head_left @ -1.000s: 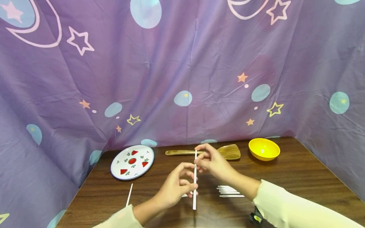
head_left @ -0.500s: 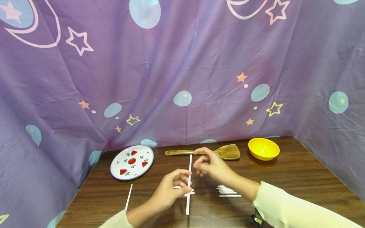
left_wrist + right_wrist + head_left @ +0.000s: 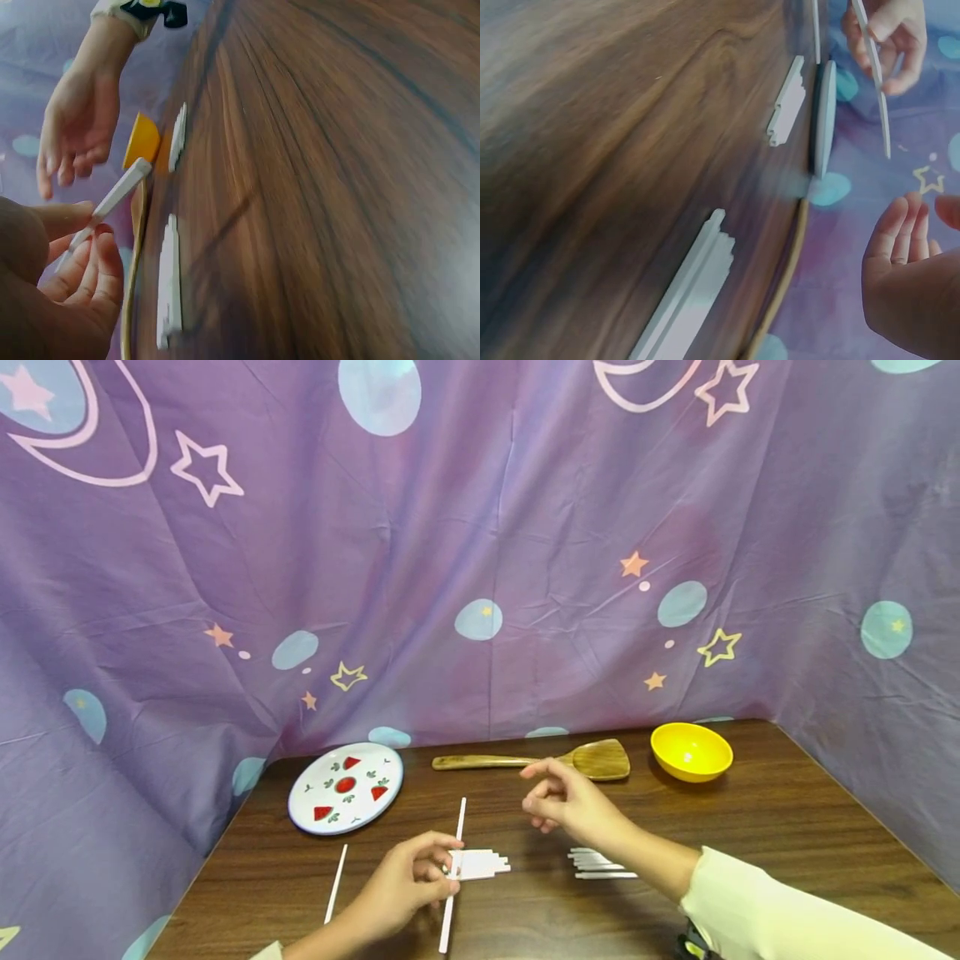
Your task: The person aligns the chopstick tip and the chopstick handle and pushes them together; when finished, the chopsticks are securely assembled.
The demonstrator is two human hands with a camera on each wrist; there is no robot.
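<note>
My left hand [image 3: 397, 883] pinches a long white chopstick [image 3: 447, 917] between thumb and fingers. It holds the stick above the table, left of centre. The left wrist view shows the thick square end of this chopstick [image 3: 124, 186] pointing away from the fingertips. Beneath and to the right of that hand lies a row of white chopsticks [image 3: 480, 864], partly covered by the hand. My right hand [image 3: 570, 800] hovers farther right with loosely bent fingers, holding nothing; the right wrist view also shows this right hand [image 3: 904, 281] without anything in it. Below it lies a second chopstick group [image 3: 596, 862], partly behind the forearm.
On the left a single chopstick [image 3: 337, 883] lies by itself. A white plate with watermelon pictures [image 3: 309, 789] stands behind it. Along the back are a wooden spatula [image 3: 603, 762] and a yellow bowl [image 3: 690, 752]. A purple patterned cloth [image 3: 480, 543] hangs behind the brown table [image 3: 780, 843].
My left hand has moved left and down with the chopstick, uncovering more of the middle row. My right hand has let go of that chopstick and drawn away slightly to the right.
</note>
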